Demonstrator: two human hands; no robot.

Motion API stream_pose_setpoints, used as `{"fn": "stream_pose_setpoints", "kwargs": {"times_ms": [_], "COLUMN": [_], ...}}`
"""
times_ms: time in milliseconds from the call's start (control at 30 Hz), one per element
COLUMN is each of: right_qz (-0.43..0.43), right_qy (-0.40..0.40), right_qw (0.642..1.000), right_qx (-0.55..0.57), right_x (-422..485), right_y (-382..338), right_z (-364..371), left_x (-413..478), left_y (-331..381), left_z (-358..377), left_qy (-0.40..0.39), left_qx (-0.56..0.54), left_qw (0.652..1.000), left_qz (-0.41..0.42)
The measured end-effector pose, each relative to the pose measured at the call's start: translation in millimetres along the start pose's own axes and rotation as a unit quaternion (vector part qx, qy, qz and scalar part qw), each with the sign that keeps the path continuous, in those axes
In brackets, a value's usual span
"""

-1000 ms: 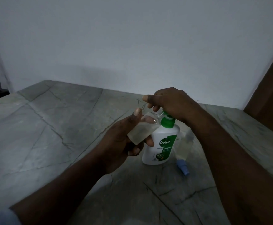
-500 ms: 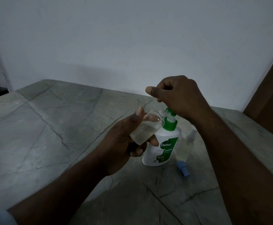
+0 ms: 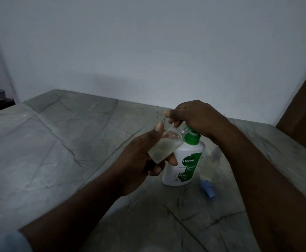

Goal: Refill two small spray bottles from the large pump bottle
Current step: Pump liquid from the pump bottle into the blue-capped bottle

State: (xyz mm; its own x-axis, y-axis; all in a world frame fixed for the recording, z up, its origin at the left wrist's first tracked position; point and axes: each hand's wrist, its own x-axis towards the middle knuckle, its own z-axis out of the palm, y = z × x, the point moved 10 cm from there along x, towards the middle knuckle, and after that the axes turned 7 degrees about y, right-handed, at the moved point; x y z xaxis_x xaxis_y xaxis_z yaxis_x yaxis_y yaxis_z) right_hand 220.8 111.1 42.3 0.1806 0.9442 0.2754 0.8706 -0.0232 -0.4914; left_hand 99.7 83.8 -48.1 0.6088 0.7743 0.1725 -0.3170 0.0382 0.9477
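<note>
Cannot see the pump head of the Dettol pump bottle (image 3: 183, 166), covered from above by the right hand (image 3: 194, 117), nor name the thin glinting thing pinched at that hand's fingertips just left of the bottle's top. Cannot read the small print low on its label, nor see the base of the small spray bottle (image 3: 164, 149) at its left shoulder, buried in the left hand (image 3: 139, 160). Can make out only a blurred, see-through outline of the second spray bottle (image 3: 211, 164) just right of it and partly behind.

Clear small bottle (image 3: 164, 150) tilted, part-filled, neck by upright white green-collared pump bottle (image 3: 184, 167)
</note>
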Motion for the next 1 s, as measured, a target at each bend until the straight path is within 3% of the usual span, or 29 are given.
{"fn": "stream_pose_setpoints", "kwargs": {"times_ms": [333, 567, 833, 1000], "right_qz": [-0.046, -0.020, 0.003, 0.005], "right_qy": [0.115, 0.099, -0.003, 0.000], "right_qw": [0.991, 0.994, 1.000, 0.999], "right_qx": [0.051, 0.049, 0.025, 0.040], "right_x": [-1, 1, 4, 3], "right_y": [-4, 2, 3, 4], "right_z": [-31, -28, 1, 0], "left_x": [-1, -1, 0, 0], "left_y": [7, 7, 2, 1], "left_z": [4, 5, -2, -1], "left_qy": [-0.012, -0.013, 0.003, 0.004], "left_qx": [0.006, 0.002, 0.010, 0.019], "left_qw": [1.000, 1.000, 1.000, 1.000], "left_qz": [0.016, 0.016, 0.008, 0.007]}}
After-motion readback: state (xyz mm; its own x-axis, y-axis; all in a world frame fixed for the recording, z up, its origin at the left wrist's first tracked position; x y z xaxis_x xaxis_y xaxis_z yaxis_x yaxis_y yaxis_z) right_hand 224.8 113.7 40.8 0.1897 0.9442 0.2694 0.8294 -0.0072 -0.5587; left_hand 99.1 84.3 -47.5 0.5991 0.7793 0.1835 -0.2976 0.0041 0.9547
